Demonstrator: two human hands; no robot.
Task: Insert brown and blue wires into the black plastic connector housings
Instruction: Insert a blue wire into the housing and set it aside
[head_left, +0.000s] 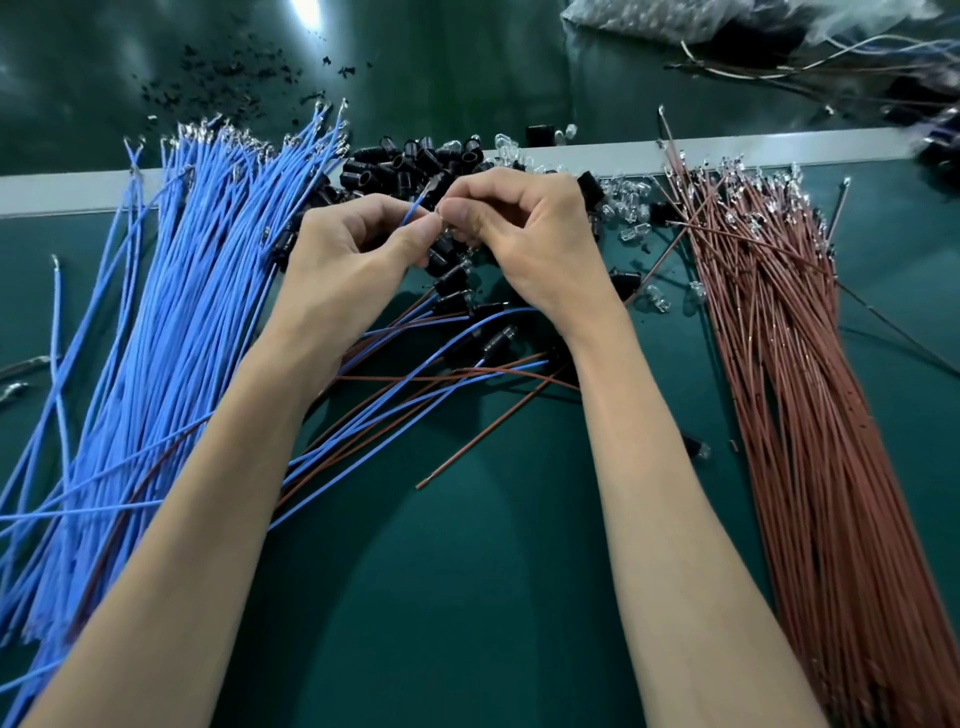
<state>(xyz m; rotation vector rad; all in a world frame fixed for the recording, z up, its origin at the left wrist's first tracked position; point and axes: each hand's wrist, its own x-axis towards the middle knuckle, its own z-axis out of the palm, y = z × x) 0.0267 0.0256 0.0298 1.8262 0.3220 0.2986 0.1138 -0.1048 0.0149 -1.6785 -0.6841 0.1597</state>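
Left of the hands, smooth blue wires (182, 312) are lying fanned on the matte green desk (467, 597), the left hand (353, 249) is pinching one thin blue wire (413, 213), the right hand (519, 234) is pinching a small part (442, 212) that its fingers are mostly hiding, glossy black cylindrical housings (415, 161) are lying heaped just behind both hands, and brown wires (779, 364) are lying to the right.

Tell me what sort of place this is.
Most likely a wire-harness assembly bench in a factory or workshop. Bulk bundles of blue wires and brown wires with crimped metal ends flank a heap of loose black connector housings, all on a green mat.
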